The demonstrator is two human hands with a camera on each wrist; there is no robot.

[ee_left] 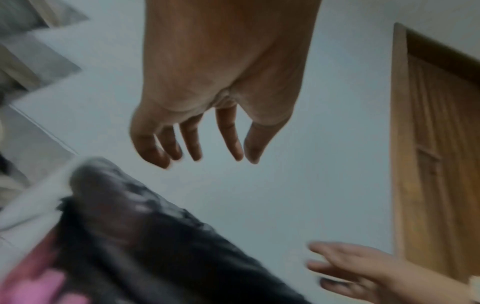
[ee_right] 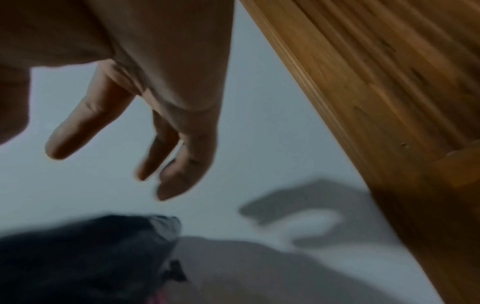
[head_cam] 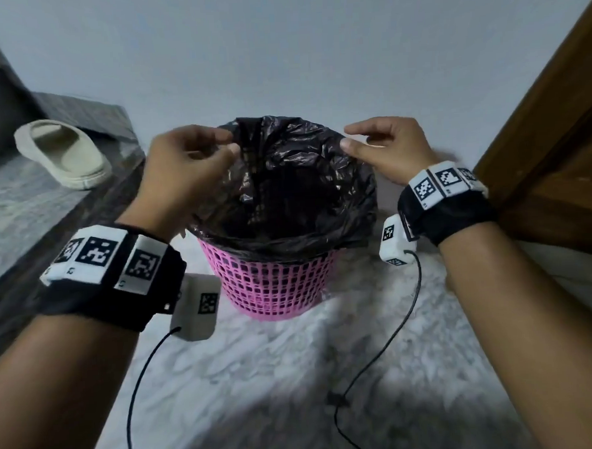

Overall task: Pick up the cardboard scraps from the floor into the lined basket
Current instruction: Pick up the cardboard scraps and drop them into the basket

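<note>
Basket: your pink basket (head_cam: pixel 273 280) stands on the pale floor (head_cam: pixel 268 380), its black liner (head_cam: pixel 285 176) folded over the rim.
Left hand: your left hand (head_cam: pixel 185 165) hovers at the liner's left edge, fingers loose, holding nothing.
Right hand: your right hand (head_cam: pixel 386 147) hovers beside the right edge, fingers relaxed.
Scraps: none can be made out.
Nearby: a beige slipper (head_cam: pixel 64 154) lies on the step, left.

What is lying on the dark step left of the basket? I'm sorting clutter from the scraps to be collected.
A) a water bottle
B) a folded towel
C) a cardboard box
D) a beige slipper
D: the head view shows a single beige slipper lying on the dark step, to the left of the pink basket with its black liner; no cardboard shows there.
</note>
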